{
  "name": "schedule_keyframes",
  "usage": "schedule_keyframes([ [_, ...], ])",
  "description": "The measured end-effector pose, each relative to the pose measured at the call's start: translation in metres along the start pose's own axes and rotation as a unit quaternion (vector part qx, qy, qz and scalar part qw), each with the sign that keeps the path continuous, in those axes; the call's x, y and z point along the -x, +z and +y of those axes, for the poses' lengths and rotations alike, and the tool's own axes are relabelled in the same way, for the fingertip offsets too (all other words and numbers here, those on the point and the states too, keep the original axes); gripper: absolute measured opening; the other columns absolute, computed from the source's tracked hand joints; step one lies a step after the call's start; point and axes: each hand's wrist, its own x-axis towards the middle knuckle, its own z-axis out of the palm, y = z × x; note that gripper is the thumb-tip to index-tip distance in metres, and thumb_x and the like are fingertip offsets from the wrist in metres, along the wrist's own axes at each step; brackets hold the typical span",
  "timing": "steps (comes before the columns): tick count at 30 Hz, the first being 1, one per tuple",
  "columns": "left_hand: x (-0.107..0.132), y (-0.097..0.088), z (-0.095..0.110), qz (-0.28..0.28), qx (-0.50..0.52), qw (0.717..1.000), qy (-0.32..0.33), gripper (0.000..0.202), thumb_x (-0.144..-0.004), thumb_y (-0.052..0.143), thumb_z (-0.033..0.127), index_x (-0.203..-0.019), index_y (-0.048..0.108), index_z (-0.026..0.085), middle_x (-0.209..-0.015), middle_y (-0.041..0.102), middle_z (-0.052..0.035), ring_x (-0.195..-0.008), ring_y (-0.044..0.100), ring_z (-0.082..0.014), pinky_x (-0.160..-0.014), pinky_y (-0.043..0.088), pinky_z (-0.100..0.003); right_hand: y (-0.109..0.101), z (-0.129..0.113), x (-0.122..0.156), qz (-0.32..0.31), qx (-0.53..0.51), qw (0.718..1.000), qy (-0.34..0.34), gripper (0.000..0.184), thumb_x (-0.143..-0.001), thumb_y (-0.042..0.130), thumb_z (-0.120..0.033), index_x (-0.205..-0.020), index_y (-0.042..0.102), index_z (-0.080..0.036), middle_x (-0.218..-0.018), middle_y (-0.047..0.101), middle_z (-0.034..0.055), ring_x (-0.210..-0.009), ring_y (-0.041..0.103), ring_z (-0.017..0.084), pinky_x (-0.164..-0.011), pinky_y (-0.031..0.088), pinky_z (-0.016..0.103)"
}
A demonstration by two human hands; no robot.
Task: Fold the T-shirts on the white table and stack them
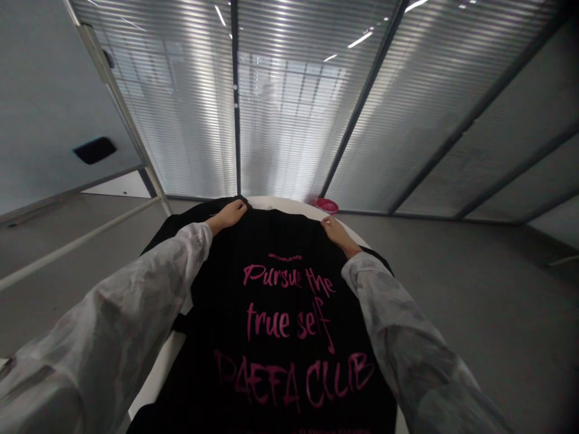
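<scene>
A black long-sleeved top [271, 241] with pink lettering, "Pursue the true self", lies spread over a white table, its back or front panel facing up. My left hand [231, 214] pinches the cloth near the upper left shoulder. At the upper right shoulder, my right hand [337, 234] grips the fabric between thumb and fingers. Black cloth also fans out beyond both wrists. The lower end of the garment runs out of view at the bottom.
The white table [312, 209] shows its curved far edge behind the garment. A pink basket [326, 206] stands past it. Glass partitions with blinds [289, 120] rise at the back. On the left are a white rail [81, 241] and a grey panel [45, 90].
</scene>
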Motion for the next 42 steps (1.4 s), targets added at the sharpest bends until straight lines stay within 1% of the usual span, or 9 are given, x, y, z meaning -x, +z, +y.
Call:
schedule_keyframes([
  [5, 0.006, -0.015, -0.012, -0.045, -0.013, 0.996, 0.072, 0.045, -0.096, 0.067, 0.063, -0.107, 0.077, 0.021, -0.104, 0.08, -0.0082, -0.098, 0.072, -0.0262, -0.094, 0.057, -0.037, -0.014, 0.004, -0.002, -0.069, -0.039, 0.997, 0.003, 0.035, -0.102, 0.06, -0.053, -0.097, 0.076, -0.022, -0.097, 0.082, 0.0065, -0.093, 0.074, 0.025, -0.091, 0.058, 0.035],
  [9, 0.005, -0.022, -0.021, -0.066, -0.012, 0.989, 0.135, 0.049, -0.093, 0.069, 0.066, -0.109, 0.082, 0.022, -0.11, 0.082, -0.0078, -0.103, 0.073, -0.0259, -0.095, 0.057, -0.035, -0.022, 0.009, -0.002, -0.154, -0.08, 0.985, -0.025, 0.038, -0.094, 0.073, -0.057, -0.101, 0.084, -0.021, -0.104, 0.085, 0.0061, -0.102, 0.077, 0.027, -0.097, 0.058, 0.035],
  [15, -0.016, -0.016, -0.028, -0.077, 0.009, 0.995, 0.068, 0.054, -0.096, 0.062, 0.066, -0.094, 0.084, 0.017, -0.095, 0.082, -0.0084, -0.092, 0.074, -0.0247, -0.086, 0.055, -0.032, -0.016, 0.009, -0.011, -0.104, 0.04, 0.994, -0.007, 0.047, -0.107, 0.054, -0.052, -0.099, 0.086, -0.018, -0.101, 0.085, 0.0082, -0.101, 0.079, 0.029, -0.095, 0.057, 0.035],
  [20, -0.017, -0.013, -0.025, -0.108, -0.158, 0.98, 0.055, 0.057, -0.106, 0.049, 0.061, -0.096, 0.085, 0.018, -0.1, 0.082, -0.0123, -0.095, 0.076, -0.0277, -0.086, 0.053, -0.034, -0.004, 0.002, -0.007, -0.093, 0.07, 0.993, -0.033, 0.039, -0.105, 0.06, -0.05, -0.105, 0.086, -0.021, -0.113, 0.085, 0.0114, -0.11, 0.076, 0.029, -0.101, 0.055, 0.036],
  [25, -0.002, -0.021, -0.017, -0.108, -0.259, 0.953, 0.11, 0.063, -0.102, 0.054, 0.074, -0.124, 0.08, 0.021, -0.113, 0.082, -0.0147, -0.102, 0.076, -0.0318, -0.089, 0.052, -0.035, -0.003, 0.005, 0.001, -0.091, 0.102, 0.984, -0.112, 0.025, -0.098, 0.074, -0.042, -0.115, 0.082, -0.024, -0.116, 0.083, 0.0096, -0.107, 0.075, 0.027, -0.099, 0.055, 0.036],
  [28, 0.0, -0.03, -0.015, -0.131, -0.244, 0.945, 0.176, 0.066, -0.095, 0.068, 0.072, -0.139, 0.073, 0.022, -0.118, 0.081, -0.0121, -0.101, 0.076, -0.0302, -0.087, 0.052, -0.034, -0.004, 0.01, 0.001, -0.086, 0.092, 0.988, -0.085, 0.017, -0.1, 0.069, -0.036, -0.106, 0.08, -0.024, -0.11, 0.083, 0.0079, -0.104, 0.075, 0.026, -0.097, 0.055, 0.035],
  [31, -0.006, -0.034, -0.017, -0.127, -0.23, 0.944, 0.198, 0.046, -0.101, 0.063, 0.059, -0.129, 0.08, 0.027, -0.121, 0.082, -0.0085, -0.106, 0.076, -0.0284, -0.089, 0.051, -0.032, -0.004, 0.012, 0.001, -0.033, 0.087, 0.995, -0.048, 0.023, -0.106, 0.062, -0.041, -0.114, 0.077, -0.025, -0.108, 0.083, 0.0075, -0.101, 0.076, 0.026, -0.094, 0.055, 0.034],
  [36, -0.015, -0.03, -0.029, -0.079, -0.184, 0.975, 0.094, 0.051, -0.107, 0.051, 0.06, -0.11, 0.087, 0.024, -0.111, 0.084, -0.009, -0.104, 0.076, -0.0279, -0.084, 0.051, -0.032, -0.003, 0.014, 0.007, -0.008, 0.132, 0.991, -0.006, 0.035, -0.105, 0.061, -0.058, -0.109, 0.077, -0.026, -0.102, 0.083, 0.0098, -0.097, 0.075, 0.028, -0.089, 0.054, 0.035],
  [42, -0.006, -0.039, -0.055, -0.09, -0.061, 0.994, -0.005, 0.056, -0.09, 0.071, 0.074, -0.1, 0.081, 0.019, -0.094, 0.081, -0.0096, -0.087, 0.074, -0.0255, -0.075, 0.052, -0.031, -0.027, 0.047, 0.01, -0.117, 0.007, 0.993, -0.014, 0.043, -0.092, 0.07, -0.066, -0.088, 0.079, -0.024, -0.093, 0.083, 0.0065, -0.093, 0.075, 0.028, -0.092, 0.057, 0.038],
])
